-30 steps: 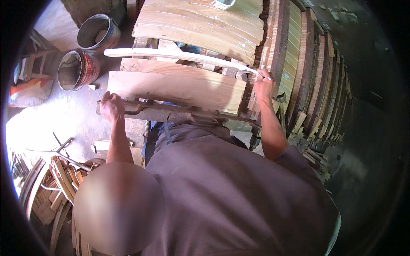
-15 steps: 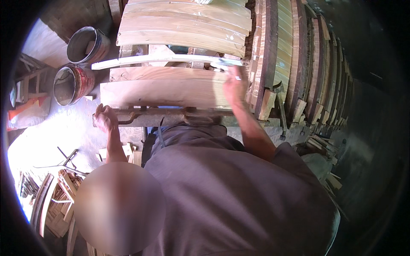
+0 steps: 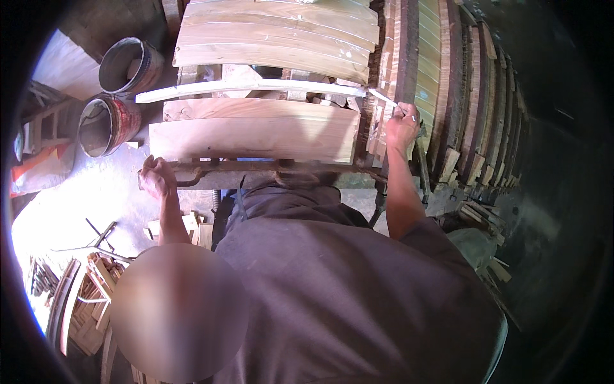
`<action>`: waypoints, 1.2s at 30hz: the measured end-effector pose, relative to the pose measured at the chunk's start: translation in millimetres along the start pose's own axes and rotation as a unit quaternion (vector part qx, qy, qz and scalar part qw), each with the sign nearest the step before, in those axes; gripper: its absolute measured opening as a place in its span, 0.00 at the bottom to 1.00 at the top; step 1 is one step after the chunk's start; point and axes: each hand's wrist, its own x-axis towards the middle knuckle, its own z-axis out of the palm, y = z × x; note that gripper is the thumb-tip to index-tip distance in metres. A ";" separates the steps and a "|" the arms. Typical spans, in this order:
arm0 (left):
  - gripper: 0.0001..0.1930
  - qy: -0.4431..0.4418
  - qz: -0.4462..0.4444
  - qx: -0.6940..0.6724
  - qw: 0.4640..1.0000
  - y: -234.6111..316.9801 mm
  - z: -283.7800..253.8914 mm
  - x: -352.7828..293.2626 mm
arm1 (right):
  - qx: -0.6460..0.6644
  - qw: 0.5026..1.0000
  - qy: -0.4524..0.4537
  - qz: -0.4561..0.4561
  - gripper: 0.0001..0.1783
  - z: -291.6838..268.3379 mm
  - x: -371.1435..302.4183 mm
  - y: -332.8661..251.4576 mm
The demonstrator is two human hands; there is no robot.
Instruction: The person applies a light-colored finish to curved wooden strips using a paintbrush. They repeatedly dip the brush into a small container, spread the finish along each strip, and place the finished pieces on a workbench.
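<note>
My right hand (image 3: 401,127) is closed on a thin, white-coated spreading stick (image 3: 382,98), whose far end points toward the right end of a long narrow wooden strip (image 3: 256,87). That strip's upper edge is covered in a wet-looking white coat. It stands between two pale boards (image 3: 256,131) nearer me and a panel of several joined boards (image 3: 275,38) farther off. With curled fingers, my left hand (image 3: 158,177) is at the left end of a rusty metal bar (image 3: 230,171) along the bench front; what lies inside the fingers is hidden.
Several clamped wooden panels (image 3: 428,83) stand in a row to the right, with a metal clamp handle (image 3: 422,163) close to my right forearm. Two stained buckets (image 3: 110,127) are on the floor at left. Wood offcuts (image 3: 89,313) lie at the lower left.
My right hand has moved rightward with the spreading stick, from above the strip's right part to beyond its end. My left hand stays in place.
</note>
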 end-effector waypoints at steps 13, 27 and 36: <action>0.20 -0.023 -0.015 0.067 0.997 48.0 -19.0 -12.9 | 0.314 0.893 -0.113 -0.300 0.10 101.7 -98.5 -253.9; 0.20 -0.022 -0.027 0.018 0.999 36.5 -15.2 -14.5 | 0.151 0.978 -0.055 0.133 0.05 18.2 -40.9 -3.4; 0.22 -0.052 -0.019 0.027 0.998 46.3 -19.9 -13.0 | 0.447 0.871 -0.154 0.133 0.10 59.5 -66.4 -99.8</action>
